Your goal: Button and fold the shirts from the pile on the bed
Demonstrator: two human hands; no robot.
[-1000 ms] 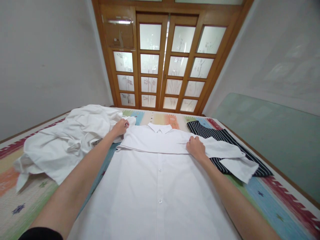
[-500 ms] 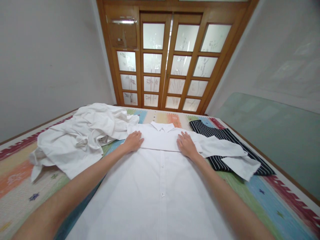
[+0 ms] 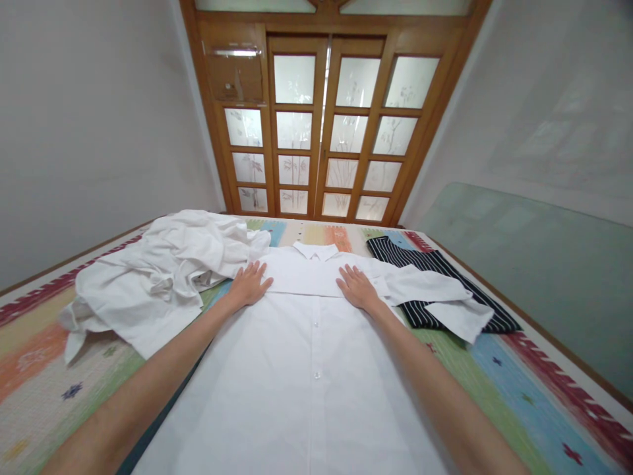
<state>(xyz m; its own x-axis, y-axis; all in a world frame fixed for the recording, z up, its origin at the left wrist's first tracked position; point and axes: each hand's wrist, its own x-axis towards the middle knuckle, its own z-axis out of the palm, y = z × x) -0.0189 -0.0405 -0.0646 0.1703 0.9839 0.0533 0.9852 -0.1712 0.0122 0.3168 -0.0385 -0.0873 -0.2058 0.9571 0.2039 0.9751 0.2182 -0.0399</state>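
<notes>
A white button-up shirt (image 3: 297,369) lies front up and spread out, its collar (image 3: 315,251) at the far end. One sleeve (image 3: 306,280) is folded straight across the chest. The other sleeve (image 3: 425,285) stretches out to the right, its cuff over striped cloth. My left hand (image 3: 248,285) lies flat with spread fingers on the shirt's left shoulder area, at the folded sleeve. On the right end of that folded sleeve rests my right hand (image 3: 357,286), open and palm down. Neither hand grips the fabric.
To the left is a crumpled heap of white cloth (image 3: 163,270). A black garment with white stripes (image 3: 415,257) lies at the right, partly under the shirt's sleeve. Beneath everything is a colourful patterned bedspread (image 3: 534,409). A pale green headboard-like panel (image 3: 534,257) stands along the right edge.
My left hand has slid slightly left along the folded sleeve, and its fingers are more spread. The right hand remains flat on the shirt. The camera view has shifted a little.
</notes>
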